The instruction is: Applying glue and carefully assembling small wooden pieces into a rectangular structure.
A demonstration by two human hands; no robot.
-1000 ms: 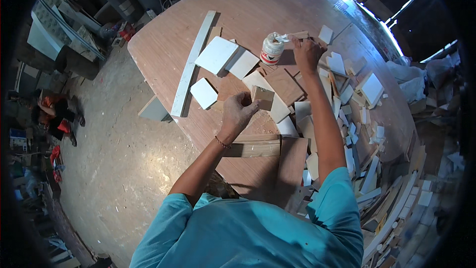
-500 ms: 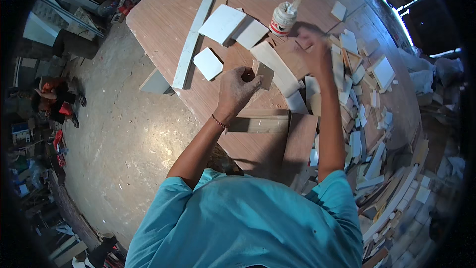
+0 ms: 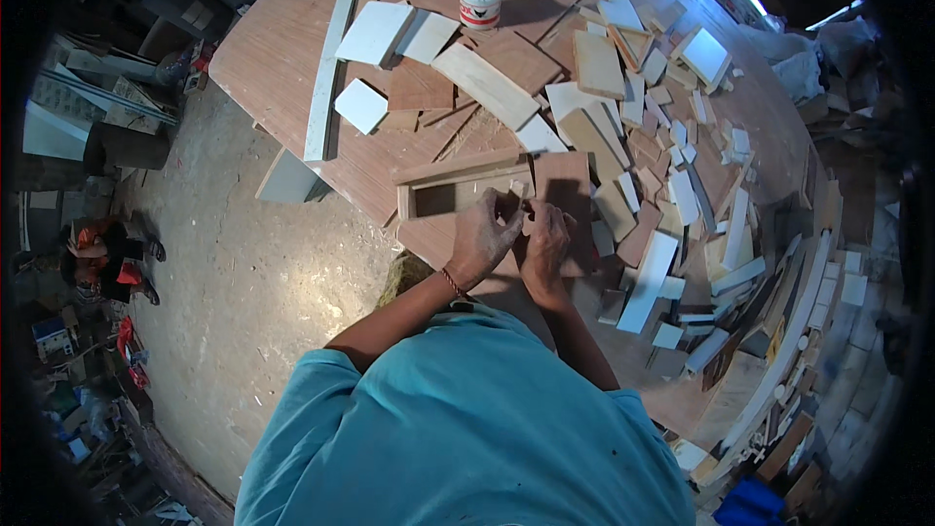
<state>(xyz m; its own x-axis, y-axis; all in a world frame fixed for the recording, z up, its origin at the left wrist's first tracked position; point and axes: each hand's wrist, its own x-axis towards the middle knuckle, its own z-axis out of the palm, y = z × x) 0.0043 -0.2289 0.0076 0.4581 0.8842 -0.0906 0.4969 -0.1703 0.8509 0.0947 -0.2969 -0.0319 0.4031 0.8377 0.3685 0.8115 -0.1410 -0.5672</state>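
My left hand [image 3: 479, 240] pinches a small piece of wood [image 3: 517, 189], its fingertips at the near right end of an open wooden box frame [image 3: 409, 203]. Right beside it, my right hand [image 3: 545, 242] is closed, fingertips drawn together against the same spot. What those fingers hold is hidden. The frame lies near the table's front edge, with a flat brown board [image 3: 565, 175] at its right. Farther off stands a white jar [image 3: 480, 2] with a red-marked label, a stick rising from its mouth.
Wood offcuts [image 3: 598, 63] heap across the table's right side. A long pale strip [image 3: 334, 63] and white-faced boards [image 3: 375, 33] lie at the left. Bare concrete floor [image 3: 253, 263] shows beyond the table edge, where another person [image 3: 97, 253] sits at far left.
My right hand has come back from beside the jar to meet my left. My left hand has lowered the small wood piece to the box frame. The view has shifted.
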